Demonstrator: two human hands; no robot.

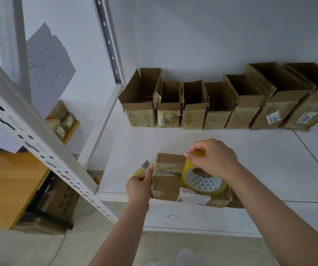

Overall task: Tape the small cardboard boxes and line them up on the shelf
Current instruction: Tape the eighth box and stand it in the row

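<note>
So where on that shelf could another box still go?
Bare shelf lies between the row of open boxes at the back and the box being taped in front, also right of it. The back wall is crowded.

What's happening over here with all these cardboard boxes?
A person is taping a small cardboard box at the front edge of a white shelf. The right hand holds a roll of yellow tape on top of the box, while the left hand grips a yellow-handled cutter at the box's left end. Seven open boxes stand in a row along the back wall.
</note>
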